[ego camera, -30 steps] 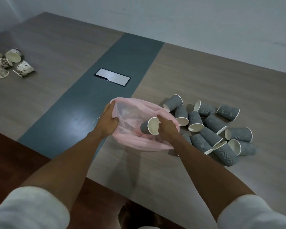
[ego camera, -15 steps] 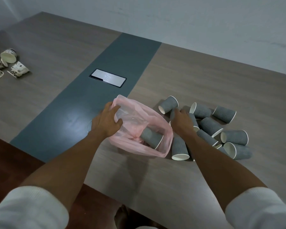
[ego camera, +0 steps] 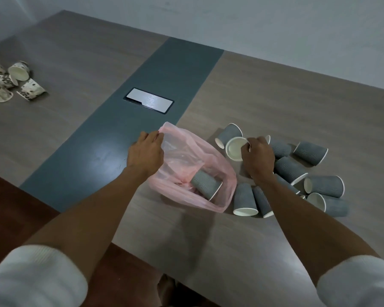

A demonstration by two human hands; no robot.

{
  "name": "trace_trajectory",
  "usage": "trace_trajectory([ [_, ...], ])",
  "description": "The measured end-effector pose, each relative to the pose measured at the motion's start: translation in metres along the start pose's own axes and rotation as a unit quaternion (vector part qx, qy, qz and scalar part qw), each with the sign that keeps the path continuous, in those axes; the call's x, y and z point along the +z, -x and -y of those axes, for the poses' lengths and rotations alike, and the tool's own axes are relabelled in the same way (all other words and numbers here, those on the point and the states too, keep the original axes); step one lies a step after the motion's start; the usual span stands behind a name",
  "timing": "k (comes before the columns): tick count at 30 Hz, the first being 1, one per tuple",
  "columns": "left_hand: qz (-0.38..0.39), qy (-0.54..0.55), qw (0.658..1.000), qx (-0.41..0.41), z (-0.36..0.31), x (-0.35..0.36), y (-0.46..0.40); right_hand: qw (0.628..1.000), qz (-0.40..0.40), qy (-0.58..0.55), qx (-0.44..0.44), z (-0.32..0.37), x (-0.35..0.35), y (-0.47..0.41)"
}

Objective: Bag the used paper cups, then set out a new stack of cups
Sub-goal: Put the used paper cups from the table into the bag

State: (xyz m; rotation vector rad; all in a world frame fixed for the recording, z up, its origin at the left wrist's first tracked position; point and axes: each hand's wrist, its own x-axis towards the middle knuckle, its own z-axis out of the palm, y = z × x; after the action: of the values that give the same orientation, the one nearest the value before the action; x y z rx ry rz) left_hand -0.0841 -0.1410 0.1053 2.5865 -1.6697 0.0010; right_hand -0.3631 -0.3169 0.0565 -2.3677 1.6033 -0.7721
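Head view. On the desk, wood-grained with a dark grey strip down the middle, near the near edge: a pink plastic bag, mouth gaping upward. Left hand at the bag's far-left rim, fingers curled and pinching the thin plastic, holding the mouth apart. Inside the bag, toward its near-right side, one grey ribbed cup lying on its side, white rim toward the near edge. Just right of the bag, right hand with fingers curled round the rim of another grey cup, its white inside facing up toward the camera. Around and beyond that hand, toward the desk's right edge, a scatter of grey cups, most tipped on their sides, some touching one another; two of them lying close against the bag's right side. On the grey strip, toward the far edge: a flat silver cover plate set into the surface. At the far-left corner, well apart from the rest: a small heap of white cups with brown patterning, tumbled on their sides. White sleeves pushed up on both forearms.
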Motion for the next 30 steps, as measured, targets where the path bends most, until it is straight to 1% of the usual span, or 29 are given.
trace_trajectory([
  [1,0.004,0.001,1.000,0.000,-0.001,-0.001,-0.002,0.995,-0.013,-0.090,0.034,0.009,-0.005,-0.002],
  [3,0.004,0.004,1.000,-0.002,-0.002,-0.003,-0.006,0.968,0.012,-0.236,0.081,0.029,-0.013,-0.002],
  [5,-0.002,0.016,1.000,-0.007,-0.002,-0.003,-0.009,0.934,0.076,-0.335,0.100,0.049,-0.015,0.004],
  [6,-0.006,0.027,1.000,-0.009,-0.002,-0.003,-0.010,0.921,0.116,-0.358,0.095,0.058,-0.014,0.011],
  [8,-0.016,0.051,0.998,-0.010,-0.002,-0.003,-0.011,0.913,0.193,-0.353,0.075,0.071,-0.002,0.027],
  [9,-0.024,0.064,0.998,-0.011,-0.001,-0.003,-0.012,0.914,0.218,-0.336,0.064,0.076,0.006,0.034],
  [12,-0.040,0.135,0.990,-0.028,0.000,-0.002,-0.014,0.937,0.257,-0.235,0.023,0.086,0.032,0.049],
  [14,-0.049,0.210,0.975,-0.047,0.000,-0.003,-0.014,0.947,0.277,-0.163,0.022,0.093,0.043,0.053],
  [16,-0.065,0.265,0.959,-0.072,0.000,-0.003,-0.014,0.946,0.293,-0.136,0.037,0.096,0.049,0.056],
  [18,-0.079,0.281,0.952,-0.088,0.001,-0.001,-0.016,0.942,0.309,-0.126,0.042,0.097,0.045,0.056],
  [20,-0.088,0.278,0.952,-0.093,0.001,0.001,-0.020,0.950,0.285,-0.116,0.049,0.096,0.034,0.050],
  [23,-0.091,0.275,0.952,-0.098,0.000,0.001,-0.026,0.975,0.170,-0.109,0.089,0.083,0.019,0.020],
  [25,-0.096,0.265,0.955,-0.093,0.001,0.003,-0.031,0.977,0.123,-0.118,0.126,0.065,0.020,-0.010],
  [27,-0.097,0.260,0.957,-0.090,0.004,0.007,-0.035,0.972,0.128,-0.122,0.153,0.044,0.027,-0.038],
  [30,-0.098,0.260,0.956,-0.097,0.011,0.016,-0.041,0.954,0.188,-0.098,0.211,0.022,0.040,-0.067],
])
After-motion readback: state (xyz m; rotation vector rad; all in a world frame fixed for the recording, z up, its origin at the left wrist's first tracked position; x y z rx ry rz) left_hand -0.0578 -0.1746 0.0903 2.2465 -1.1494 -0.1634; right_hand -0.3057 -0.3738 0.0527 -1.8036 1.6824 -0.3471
